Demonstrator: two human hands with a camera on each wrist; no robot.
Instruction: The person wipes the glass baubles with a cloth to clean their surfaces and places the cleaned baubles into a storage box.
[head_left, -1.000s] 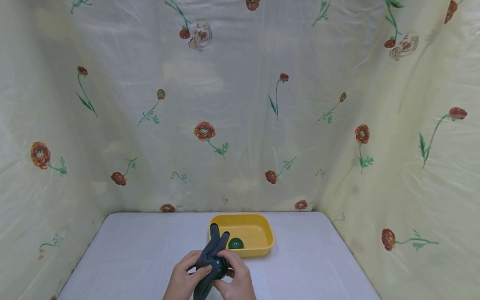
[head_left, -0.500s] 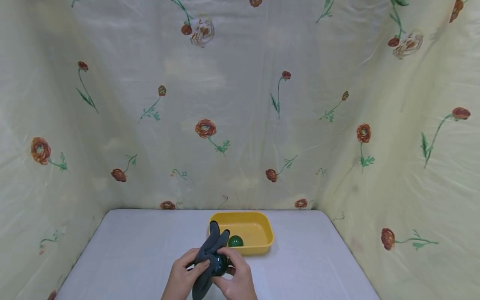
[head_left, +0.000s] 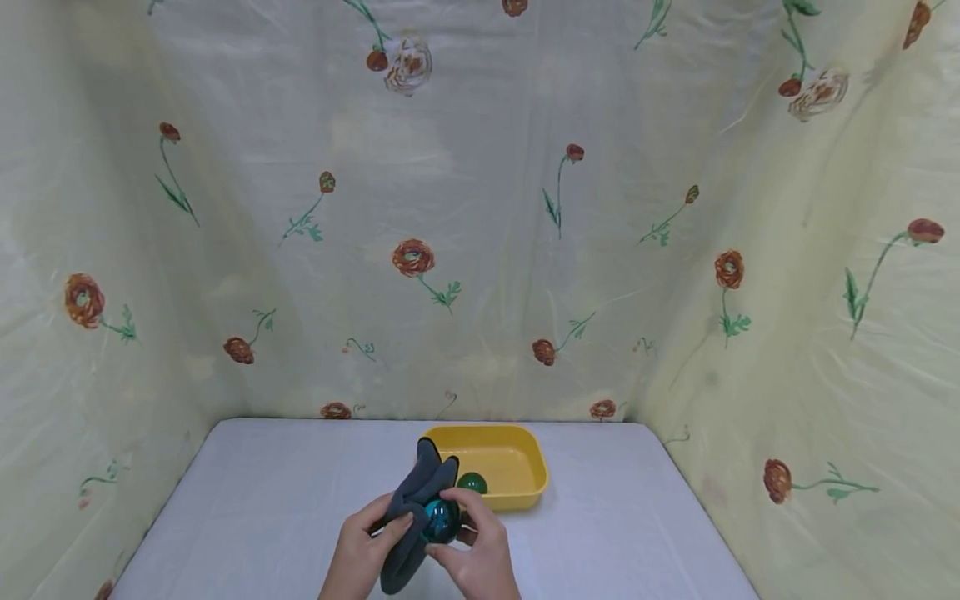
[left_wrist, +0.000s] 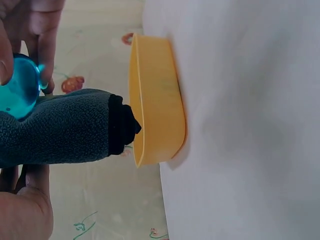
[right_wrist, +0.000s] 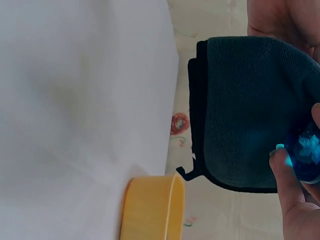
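Observation:
A folded dark grey cloth (head_left: 418,485) with black edging is held in my left hand (head_left: 357,543), thumb in front and fingers behind. My right hand (head_left: 482,552) pinches a shiny teal-blue glass ball (head_left: 442,521) between thumb and fingers. The ball's left side lies against the cloth. In the left wrist view the translucent ball (left_wrist: 20,86) sits by the cloth's fold (left_wrist: 65,127). From the right wrist, the cloth (right_wrist: 245,110) spreads wide beside the ball (right_wrist: 306,152). Both hands are raised in front of the yellow tray.
A yellow plastic tray (head_left: 517,502) stands on the white-covered table (head_left: 300,500), just beyond the hands. A green ball (head_left: 472,482) lies in its near left corner, partly hidden by its front wall. Flower-printed curtain (head_left: 480,250) encloses the table at the back and sides.
The cloth has shifted slightly left, and more of the teal-blue ball shows at its right side. Both hands keep their hold. The tray and green ball stay put.

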